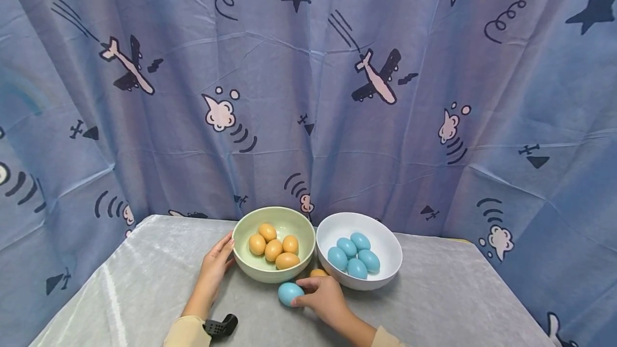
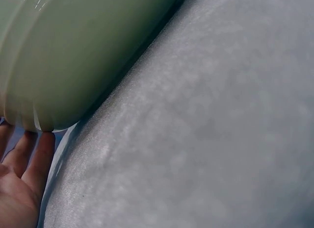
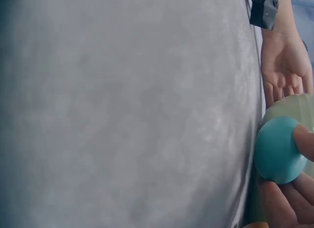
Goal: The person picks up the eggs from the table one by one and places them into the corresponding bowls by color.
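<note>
My right hand [image 1: 328, 300] pinches a blue egg [image 1: 290, 294] between thumb and fingers, low in front of the two bowls. The right wrist view shows the same egg [image 3: 279, 149] with the thumb on one side and fingertips on the other. An orange egg [image 1: 318, 272] lies behind that hand, partly hidden by it. At the green bowl [image 1: 270, 274], my left hand [image 1: 216, 264] touches the left side with extended fingers [image 2: 41, 159]. Several orange eggs [image 1: 273, 250] lie inside this bowl.
A white bowl [image 1: 392, 269] stands right beside the green one and holds several blue eggs [image 1: 357, 268]. Both stand on a grey cloth-covered table [image 1: 448, 293]. Behind the table hangs a blue patterned curtain [image 1: 275, 106]. A black strap device [image 1: 222, 325] is on the left wrist.
</note>
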Demonstrator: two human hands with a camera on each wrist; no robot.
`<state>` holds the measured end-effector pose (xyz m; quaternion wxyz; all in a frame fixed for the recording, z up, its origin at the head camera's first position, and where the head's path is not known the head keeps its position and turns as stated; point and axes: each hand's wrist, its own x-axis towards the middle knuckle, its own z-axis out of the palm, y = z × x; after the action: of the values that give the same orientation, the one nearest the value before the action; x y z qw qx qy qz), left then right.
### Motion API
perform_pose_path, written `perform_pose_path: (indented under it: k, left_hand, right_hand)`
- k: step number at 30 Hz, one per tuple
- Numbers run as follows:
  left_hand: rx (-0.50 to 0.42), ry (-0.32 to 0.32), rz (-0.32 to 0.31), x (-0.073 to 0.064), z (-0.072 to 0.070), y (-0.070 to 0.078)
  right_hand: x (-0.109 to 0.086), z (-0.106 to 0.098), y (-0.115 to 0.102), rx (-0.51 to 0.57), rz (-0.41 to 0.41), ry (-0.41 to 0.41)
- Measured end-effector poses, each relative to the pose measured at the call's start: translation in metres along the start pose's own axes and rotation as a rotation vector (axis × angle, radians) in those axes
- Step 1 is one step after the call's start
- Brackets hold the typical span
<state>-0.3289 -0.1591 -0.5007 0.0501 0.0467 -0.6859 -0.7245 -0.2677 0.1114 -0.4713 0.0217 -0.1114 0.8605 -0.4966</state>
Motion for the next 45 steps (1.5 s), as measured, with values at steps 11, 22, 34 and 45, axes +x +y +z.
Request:
perform_pose_path:
  k: [11, 22, 34, 45]
  left_hand:
    - [-0.003, -0.006, 0.005, 0.002, -0.001, 0.0]
    - [0.0, 0.001, 0.018, 0.002, -0.001, 0.002]
    - [0.006, -0.003, 0.008, -0.001, -0.002, 0.003]
    - [0.003, -0.006, 0.024, 0.0, -0.001, -0.002]
  right_hand:
    - [-0.004, -0.016, -0.014, 0.089, -0.029, 0.003]
    - [-0.008, -0.041, -0.035, 0.148, -0.011, 0.016]
    - [0.003, -0.069, -0.045, 0.126, 0.046, 0.207]
    - [0.014, -0.089, -0.024, 0.059, 0.118, 0.299]
